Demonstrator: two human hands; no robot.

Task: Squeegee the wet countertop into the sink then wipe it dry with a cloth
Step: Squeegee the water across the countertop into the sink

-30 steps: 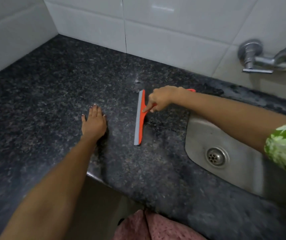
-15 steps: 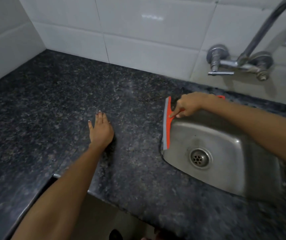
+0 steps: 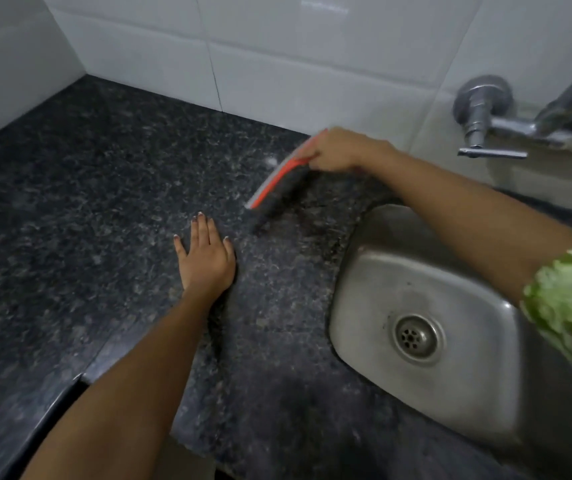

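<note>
The dark speckled countertop runs left from the steel sink, which is the landmark here, with white wall tiles behind and a tap above the sink's far side. The left hand lies flat on the countertop left of the sink, fingers straight and slightly spread, holding nothing. The right hand, beyond the sink's far-left corner, curls around the handle of the orange squeegee, whose blurred blade slants down from that hand toward the left hand, just above the countertop.
</note>
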